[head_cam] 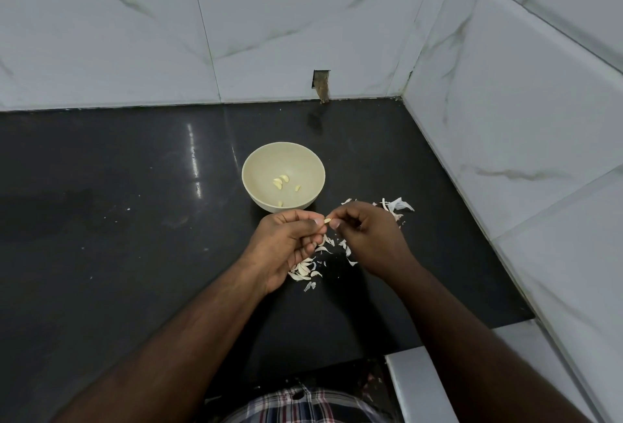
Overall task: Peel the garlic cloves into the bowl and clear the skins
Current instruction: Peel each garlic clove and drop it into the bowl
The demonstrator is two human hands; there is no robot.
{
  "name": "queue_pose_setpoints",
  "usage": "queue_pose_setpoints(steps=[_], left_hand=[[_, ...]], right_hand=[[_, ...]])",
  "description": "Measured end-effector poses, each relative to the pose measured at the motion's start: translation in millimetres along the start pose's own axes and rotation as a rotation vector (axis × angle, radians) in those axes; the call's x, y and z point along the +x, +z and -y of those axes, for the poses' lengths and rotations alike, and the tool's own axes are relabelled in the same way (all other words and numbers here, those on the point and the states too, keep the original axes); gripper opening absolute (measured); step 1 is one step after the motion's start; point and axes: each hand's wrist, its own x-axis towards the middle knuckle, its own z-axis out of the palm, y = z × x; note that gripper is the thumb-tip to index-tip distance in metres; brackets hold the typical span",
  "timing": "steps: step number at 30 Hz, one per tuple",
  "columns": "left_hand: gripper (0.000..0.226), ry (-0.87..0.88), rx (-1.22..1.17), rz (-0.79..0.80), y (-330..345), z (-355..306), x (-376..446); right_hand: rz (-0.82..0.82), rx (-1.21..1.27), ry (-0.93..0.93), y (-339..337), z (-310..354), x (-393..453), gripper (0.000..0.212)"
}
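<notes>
A cream bowl (259, 163) stands on the black counter and holds several peeled cloves (280, 182). Just in front of the bowl, both hands meet over the counter. My left hand (286, 244) pinches a small garlic clove (327, 220) between thumb and fingers. My right hand (369, 237) has its fingertips pinched at the clove's other end. Loose white garlic skins (305, 271) lie under and between the hands, and more skins (399, 205) lie behind the right hand.
The black counter (135, 220) ends at white marble-look wall tiles at the back and right, forming a corner (403, 99). A small cut-out in the back wall (322, 85) sits above the counter. The counter's near edge (371, 352) meets a white ledge at lower right.
</notes>
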Motion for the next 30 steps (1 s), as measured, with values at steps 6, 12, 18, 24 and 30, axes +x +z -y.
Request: queue_pose_setpoints(steps=[6, 12, 18, 24, 30], left_hand=[[0.006, 0.081, 0.093, 0.016, -3.0, -0.1, 0.0], [0.006, 0.052, 0.082, 0.006, -4.2, -1.7, 1.4], [0.006, 0.005, 0.079, 0.002, -8.0, -0.3, 4.6], [0.008, 0.038, 0.171, 0.028, -8.0, 2.1, 5.5], [0.010, 0.100, 0.239, 0.025, -7.5, 1.0, 4.3]], right_hand=[[0.023, -0.062, -0.026, -0.5, 5.1, 0.6, 0.010], [0.005, -0.012, 0.012, -3.2, 4.2, -0.7, 0.009], [-0.049, -0.028, 0.059, -6.3, -4.2, 2.3, 0.026], [0.074, 0.044, 0.034, -4.7, 4.2, 3.6, 0.024], [0.041, 0.432, 0.222, -2.8, 8.7, 4.3, 0.017]])
